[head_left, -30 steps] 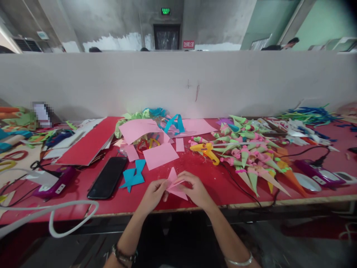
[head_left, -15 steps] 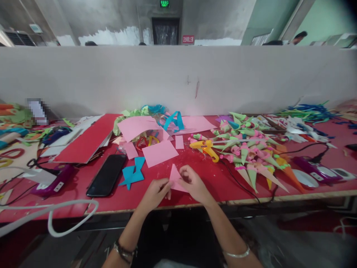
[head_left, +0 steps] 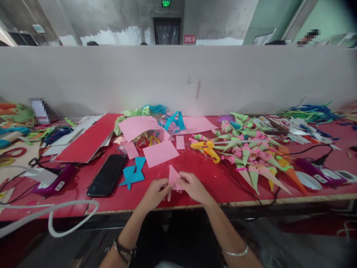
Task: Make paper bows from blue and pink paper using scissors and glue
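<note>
A small folded piece of pink paper [head_left: 174, 175], pointed at the top, is held between my two hands near the table's front edge. My left hand [head_left: 156, 191] pinches its lower left side with thumb and fingers. On the other side, my right hand [head_left: 192, 186] grips the right edge, its thumb lying across the front of the paper. The paper's lower part is partly covered by my fingers. Just beyond lies a flat pink sheet [head_left: 161, 153], and blue paper scraps [head_left: 133, 173] rest to the left of my hands.
A yellow glue gun [head_left: 208, 149] lies right of centre, beside a pile of paper cones [head_left: 248, 152]. Leftward are a black phone [head_left: 107, 175], a red board [head_left: 87, 137] and a purple power strip [head_left: 54, 181]. A white partition [head_left: 139, 78] stands behind the table.
The pink paper looks narrower, its right part folded in. My right hand has shifted slightly left and down, closer to my left hand.
</note>
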`<state>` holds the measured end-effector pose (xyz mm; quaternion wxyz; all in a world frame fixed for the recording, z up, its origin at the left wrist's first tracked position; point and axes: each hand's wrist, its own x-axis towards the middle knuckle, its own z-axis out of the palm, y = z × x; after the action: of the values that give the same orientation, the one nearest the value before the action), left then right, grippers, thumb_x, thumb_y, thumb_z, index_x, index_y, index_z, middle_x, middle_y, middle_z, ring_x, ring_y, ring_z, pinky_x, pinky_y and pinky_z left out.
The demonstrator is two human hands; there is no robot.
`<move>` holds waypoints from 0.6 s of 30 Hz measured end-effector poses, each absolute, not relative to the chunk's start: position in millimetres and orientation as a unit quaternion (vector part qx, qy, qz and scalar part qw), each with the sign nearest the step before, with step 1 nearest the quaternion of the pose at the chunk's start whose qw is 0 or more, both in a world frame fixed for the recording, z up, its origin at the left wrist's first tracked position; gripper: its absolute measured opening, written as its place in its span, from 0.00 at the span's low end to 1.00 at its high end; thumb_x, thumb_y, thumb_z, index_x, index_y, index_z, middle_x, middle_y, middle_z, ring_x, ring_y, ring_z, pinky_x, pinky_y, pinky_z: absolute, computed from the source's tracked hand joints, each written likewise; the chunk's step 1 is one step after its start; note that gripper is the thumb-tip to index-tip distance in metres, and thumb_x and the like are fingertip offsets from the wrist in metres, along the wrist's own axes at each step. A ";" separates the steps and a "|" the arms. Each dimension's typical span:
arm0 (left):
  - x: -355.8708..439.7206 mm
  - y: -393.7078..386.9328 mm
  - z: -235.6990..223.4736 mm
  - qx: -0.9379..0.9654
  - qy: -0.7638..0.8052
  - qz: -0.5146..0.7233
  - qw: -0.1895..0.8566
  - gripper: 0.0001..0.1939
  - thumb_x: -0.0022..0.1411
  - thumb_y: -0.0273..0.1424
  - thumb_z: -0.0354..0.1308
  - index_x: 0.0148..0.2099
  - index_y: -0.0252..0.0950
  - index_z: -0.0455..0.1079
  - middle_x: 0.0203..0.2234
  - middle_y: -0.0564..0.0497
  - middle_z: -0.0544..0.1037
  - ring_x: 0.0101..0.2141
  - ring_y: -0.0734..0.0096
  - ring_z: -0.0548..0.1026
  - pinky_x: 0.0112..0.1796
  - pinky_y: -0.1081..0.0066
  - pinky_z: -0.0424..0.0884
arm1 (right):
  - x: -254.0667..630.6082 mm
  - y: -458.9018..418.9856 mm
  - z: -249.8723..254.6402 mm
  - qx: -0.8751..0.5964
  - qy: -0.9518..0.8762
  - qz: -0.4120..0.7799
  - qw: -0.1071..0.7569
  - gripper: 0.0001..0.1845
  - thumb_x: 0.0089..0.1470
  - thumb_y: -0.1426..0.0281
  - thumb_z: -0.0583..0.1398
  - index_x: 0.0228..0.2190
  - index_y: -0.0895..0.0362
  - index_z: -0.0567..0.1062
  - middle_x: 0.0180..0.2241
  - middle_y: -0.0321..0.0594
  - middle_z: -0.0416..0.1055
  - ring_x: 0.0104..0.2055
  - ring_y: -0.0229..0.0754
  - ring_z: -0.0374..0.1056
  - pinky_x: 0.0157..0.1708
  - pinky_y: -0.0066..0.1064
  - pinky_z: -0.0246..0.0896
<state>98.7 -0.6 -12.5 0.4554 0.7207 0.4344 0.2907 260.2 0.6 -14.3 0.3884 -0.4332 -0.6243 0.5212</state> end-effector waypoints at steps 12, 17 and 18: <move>99.1 -2.3 -16.8 0.690 0.420 0.312 0.500 0.16 0.59 0.38 0.45 0.25 0.34 0.63 0.12 0.57 0.65 0.15 0.79 0.64 0.20 0.79 0.59 | 259.0 0.7 -14.9 -0.403 -0.581 0.571 0.418 0.18 0.51 0.59 0.52 0.20 0.58 0.66 0.16 0.33 0.65 0.19 0.34 0.64 0.22 0.26 0.59; 99.1 0.5 -20.5 0.660 0.455 0.352 0.483 0.15 0.57 0.39 0.48 0.24 0.36 0.57 0.12 0.59 0.64 0.15 0.80 0.62 0.20 0.79 0.58 | 257.0 1.2 -18.8 -0.427 -0.569 0.581 0.395 0.17 0.48 0.57 0.54 0.21 0.59 0.66 0.15 0.31 0.64 0.17 0.33 0.62 0.17 0.23 0.56; 99.2 1.0 -20.9 0.659 0.457 0.352 0.483 0.14 0.57 0.39 0.48 0.24 0.36 0.57 0.12 0.60 0.63 0.15 0.80 0.62 0.19 0.79 0.58 | 256.8 0.7 -19.1 -0.433 -0.569 0.580 0.390 0.17 0.47 0.57 0.55 0.21 0.59 0.66 0.15 0.31 0.64 0.17 0.33 0.62 0.17 0.23 0.55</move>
<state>99.2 1.0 -20.9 0.4829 0.6587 0.4568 0.3524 256.8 0.7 -19.1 0.3904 -0.4331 -0.5692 0.5797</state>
